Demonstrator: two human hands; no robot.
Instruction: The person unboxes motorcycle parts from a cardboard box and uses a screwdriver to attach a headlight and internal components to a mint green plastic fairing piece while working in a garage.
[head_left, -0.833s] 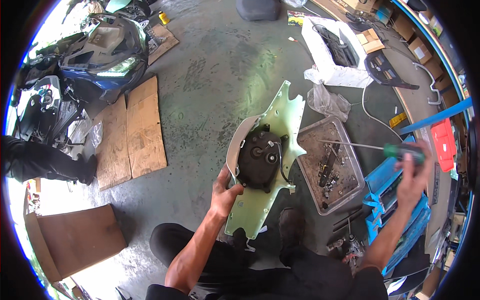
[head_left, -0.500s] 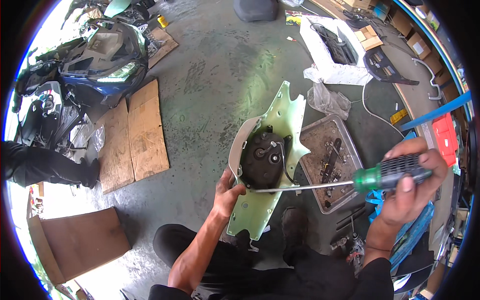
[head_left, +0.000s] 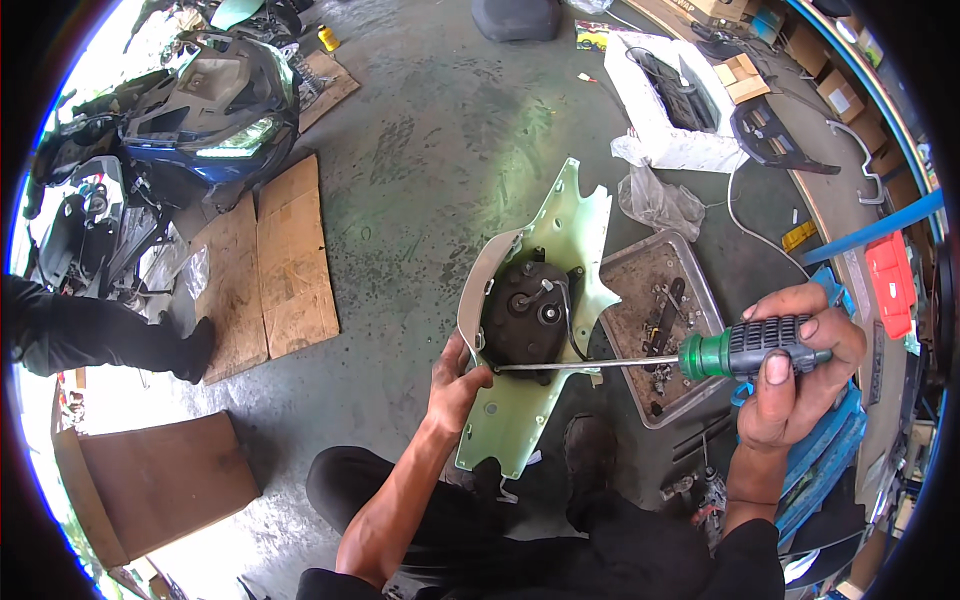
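Pale green plastic scooter fairing panel [head_left: 520, 420] with black round instrument housing [head_left: 527, 322] is stood on the concrete floor [head_left: 420, 150], leaning toward 1 o'clock. Long screwdriver with green-and-black ribbed handle [head_left: 755, 347] is laid nearly level, tip at the housing's lower edge, about 7 o'clock of it. Tip should be seated square in the fastener before torque is applied; shaft kept in line, panel braced firmly. Left hand [head_left: 455, 385]: grip closed on the panel's left edge. Right hand [head_left: 795, 365]: grip wrapped tight around the handle. Grey metal parts tray [head_left: 700, 300] sits at 3 o'clock of the panel.
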